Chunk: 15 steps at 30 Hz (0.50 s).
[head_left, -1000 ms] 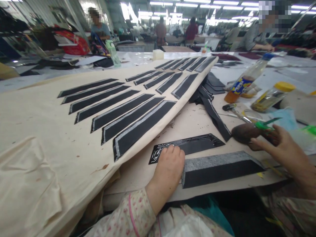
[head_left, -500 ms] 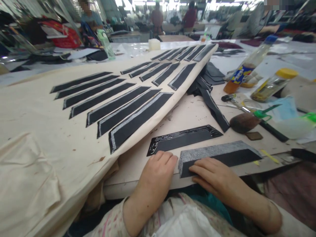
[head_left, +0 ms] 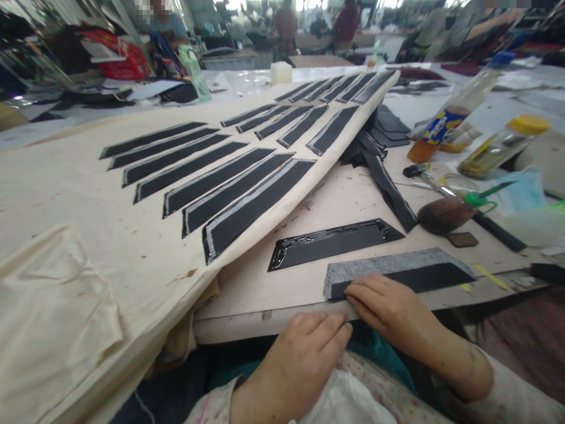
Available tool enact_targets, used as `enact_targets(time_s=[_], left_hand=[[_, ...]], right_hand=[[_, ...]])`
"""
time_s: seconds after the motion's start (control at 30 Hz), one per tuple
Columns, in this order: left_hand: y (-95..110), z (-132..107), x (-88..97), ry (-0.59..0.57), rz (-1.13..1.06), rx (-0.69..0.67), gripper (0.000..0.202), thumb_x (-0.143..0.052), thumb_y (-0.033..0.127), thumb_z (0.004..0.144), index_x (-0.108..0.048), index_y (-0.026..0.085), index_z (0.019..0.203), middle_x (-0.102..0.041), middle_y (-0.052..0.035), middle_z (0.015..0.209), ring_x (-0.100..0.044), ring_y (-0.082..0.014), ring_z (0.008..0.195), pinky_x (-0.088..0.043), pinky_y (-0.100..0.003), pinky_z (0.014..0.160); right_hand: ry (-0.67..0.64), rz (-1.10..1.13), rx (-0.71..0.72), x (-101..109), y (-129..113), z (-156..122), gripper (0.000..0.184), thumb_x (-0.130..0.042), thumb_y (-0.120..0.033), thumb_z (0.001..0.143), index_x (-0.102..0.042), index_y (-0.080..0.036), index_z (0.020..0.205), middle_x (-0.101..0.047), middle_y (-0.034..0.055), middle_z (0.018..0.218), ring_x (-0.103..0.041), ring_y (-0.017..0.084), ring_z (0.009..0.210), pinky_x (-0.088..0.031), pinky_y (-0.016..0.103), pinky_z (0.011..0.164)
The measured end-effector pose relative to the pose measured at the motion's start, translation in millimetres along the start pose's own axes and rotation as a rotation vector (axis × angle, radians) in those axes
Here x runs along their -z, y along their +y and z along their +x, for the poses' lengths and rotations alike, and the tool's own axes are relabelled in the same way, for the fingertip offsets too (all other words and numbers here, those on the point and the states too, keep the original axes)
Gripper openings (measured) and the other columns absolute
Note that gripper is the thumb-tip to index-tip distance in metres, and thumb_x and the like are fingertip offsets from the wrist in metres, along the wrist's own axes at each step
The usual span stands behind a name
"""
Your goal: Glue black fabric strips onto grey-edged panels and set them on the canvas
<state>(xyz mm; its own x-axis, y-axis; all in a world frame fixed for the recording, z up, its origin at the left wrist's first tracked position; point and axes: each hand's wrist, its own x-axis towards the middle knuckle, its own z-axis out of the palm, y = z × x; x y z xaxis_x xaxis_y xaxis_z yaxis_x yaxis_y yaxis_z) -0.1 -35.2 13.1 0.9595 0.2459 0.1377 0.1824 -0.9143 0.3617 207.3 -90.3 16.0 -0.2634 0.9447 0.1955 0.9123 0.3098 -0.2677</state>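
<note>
Near the table's front edge lies a black strip with a grey felt-like band (head_left: 384, 268). My right hand (head_left: 392, 306) has its fingers drawn together at the strip's near left edge, the thumb low beside the table edge. My left hand (head_left: 304, 353) is just below the table edge, left of the right hand; its fingers are curled and pressed together, and what they hold, if anything, is hidden. Behind the felt strip, a black strip with wet, shiny glue (head_left: 335, 242) along its far side and ends lies flat, touched by neither hand.
At left, a cream cloth-covered board (head_left: 154, 235) carries rows of black strips and rises toward the back. To the right are a brown-stained glue bottle (head_left: 445, 213), a Pepsi bottle (head_left: 436, 135), a yellow-lidded jar (head_left: 498, 147) and dark pieces (head_left: 388, 126). People stand behind.
My left hand has moved down and right, from beside the glued strip to below the table edge. My right hand stays at the felt strip's edge. The view has shifted slightly.
</note>
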Motion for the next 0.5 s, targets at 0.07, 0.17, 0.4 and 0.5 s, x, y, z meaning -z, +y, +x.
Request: enact_targets(time_s=[0.07, 0.17, 0.4, 0.5], left_hand=[[1, 5, -2.2, -0.018, 0.049, -0.003, 0.038, -0.028, 0.02, 0.094, -0.04, 0.015, 0.13, -0.049, -0.0061, 0.131, -0.048, -0.0181, 0.108, -0.04, -0.032, 0.091], [4, 11, -5.1, -0.028, 0.127, 0.048, 0.041, -0.029, 0.02, 0.094, -0.037, 0.013, 0.133, -0.048, -0.0059, 0.133, -0.046, -0.0194, 0.11, -0.04, -0.033, 0.091], [13, 15, -12.5, -0.048, 0.244, 0.207, 0.041, -0.034, 0.014, 0.09, -0.039, 0.012, 0.131, -0.05, -0.0067, 0.128, -0.048, -0.0216, 0.102, -0.04, -0.035, 0.085], [15, 17, -13.4, -0.055, 0.263, 0.21, 0.041, -0.035, 0.013, 0.089, -0.04, 0.01, 0.13, -0.053, -0.0072, 0.122, -0.049, -0.0213, 0.098, -0.04, -0.034, 0.083]], right_hand=[[-0.002, 0.004, -0.017, -2, 0, -1, 0.016, -0.044, -0.014, 0.087, -0.059, -0.017, 0.088, -0.061, 0.0066, 0.086, -0.056, 0.018, 0.079, -0.047, 0.032, 0.07], [-0.009, 0.017, -0.021, -3, 0, -1, 0.014, -0.044, -0.015, 0.087, -0.058, -0.017, 0.089, -0.06, 0.0063, 0.085, -0.055, 0.018, 0.079, -0.046, 0.031, 0.07], [0.075, 0.017, -0.093, -7, -5, 4, 0.013, -0.044, -0.014, 0.086, -0.056, -0.017, 0.083, -0.06, 0.0044, 0.079, -0.055, 0.018, 0.075, -0.045, 0.031, 0.068], [0.128, -0.019, -0.155, -11, -6, 6, 0.012, -0.043, -0.014, 0.086, -0.054, -0.017, 0.082, -0.059, 0.0038, 0.075, -0.057, 0.018, 0.071, -0.045, 0.03, 0.066]])
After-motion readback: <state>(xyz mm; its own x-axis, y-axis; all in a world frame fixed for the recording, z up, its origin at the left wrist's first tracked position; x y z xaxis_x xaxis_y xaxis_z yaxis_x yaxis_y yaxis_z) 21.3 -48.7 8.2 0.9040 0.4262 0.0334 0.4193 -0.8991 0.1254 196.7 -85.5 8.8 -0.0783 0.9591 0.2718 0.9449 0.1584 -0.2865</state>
